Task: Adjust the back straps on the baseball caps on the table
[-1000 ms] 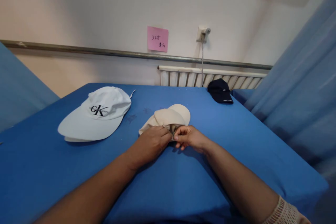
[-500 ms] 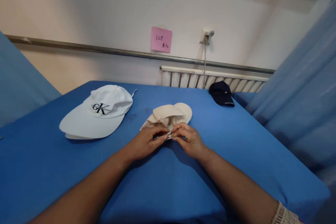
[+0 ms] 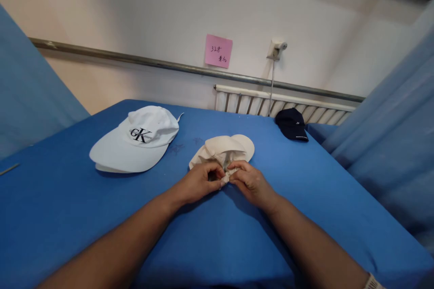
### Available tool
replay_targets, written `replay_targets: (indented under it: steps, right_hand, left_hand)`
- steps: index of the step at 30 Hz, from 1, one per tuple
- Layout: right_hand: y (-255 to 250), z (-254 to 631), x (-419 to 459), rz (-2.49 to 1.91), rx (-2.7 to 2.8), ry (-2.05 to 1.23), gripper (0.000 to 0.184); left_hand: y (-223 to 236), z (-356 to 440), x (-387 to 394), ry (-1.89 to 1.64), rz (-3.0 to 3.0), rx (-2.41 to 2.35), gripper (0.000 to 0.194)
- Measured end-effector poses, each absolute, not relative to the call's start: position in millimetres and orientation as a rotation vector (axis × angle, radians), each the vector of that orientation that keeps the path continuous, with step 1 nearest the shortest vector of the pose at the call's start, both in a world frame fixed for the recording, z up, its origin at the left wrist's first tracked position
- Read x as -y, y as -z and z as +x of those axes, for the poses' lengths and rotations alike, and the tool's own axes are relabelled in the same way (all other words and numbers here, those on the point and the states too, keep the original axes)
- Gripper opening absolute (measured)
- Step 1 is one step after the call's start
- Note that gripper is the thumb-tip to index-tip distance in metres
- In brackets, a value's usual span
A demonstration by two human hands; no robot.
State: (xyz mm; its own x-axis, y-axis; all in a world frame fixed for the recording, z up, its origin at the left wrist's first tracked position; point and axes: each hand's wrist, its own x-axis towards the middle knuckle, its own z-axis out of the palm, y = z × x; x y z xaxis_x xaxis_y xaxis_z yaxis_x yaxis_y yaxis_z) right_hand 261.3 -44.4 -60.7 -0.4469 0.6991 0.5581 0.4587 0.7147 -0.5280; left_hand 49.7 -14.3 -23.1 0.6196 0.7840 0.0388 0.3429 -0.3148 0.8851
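Observation:
A beige cap [image 3: 224, 148] lies crumpled in the middle of the blue table [image 3: 68, 216], its brim pointing away from me. My left hand [image 3: 200, 183] pinches the near edge of the cap with curled fingers. My right hand [image 3: 251, 183] pinches the same edge just beside it, the fingertips of both hands almost touching. What lies between the fingertips looks like the cap's back strap, mostly hidden.
A white cap [image 3: 135, 142] with black letters rests at the left of the table. A dark navy cap [image 3: 291, 124] sits at the far right corner. Blue curtains [image 3: 389, 135] hang on both sides. Behind are a radiator [image 3: 257, 103], a wall rail and a pink note [image 3: 219, 51].
Both hands have kept their pinch on the cap's near edge, their fingers shifting slightly. The camera has swung a little to the left, so everything sits further right in view.

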Motion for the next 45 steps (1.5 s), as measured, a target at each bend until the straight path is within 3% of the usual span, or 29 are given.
replay_targets:
  steps: [8, 19, 28, 38, 45]
  right_hand:
    - [54.6, 264.8, 51.8, -0.920, 2.108, -0.343, 0.018]
    - [56.3, 262.5, 53.4, -0.942, 2.062, -0.279, 0.020]
    - [56.8, 261.6, 52.0, -0.934, 2.088, -0.215, 0.018]
    - [53.5, 260.6, 51.6, -0.893, 2.092, -0.213, 0.021]
    - [56.7, 261.2, 48.0, -0.854, 2.082, -0.148, 0.019]
  left_hand:
    - [25.4, 51.3, 16.2, -0.676, 1.655, -0.848, 0.015]
    - [29.7, 63.5, 20.0, -0.878, 1.324, -0.916, 0.026]
    - [30.5, 61.4, 18.6, -0.912, 1.677, -0.979, 0.012]
    - [22.2, 54.9, 24.9, -0.769, 2.338, -1.061, 0.014]
    - [19.9, 53.1, 24.3, -0.706, 2.333, -1.051, 0.016]
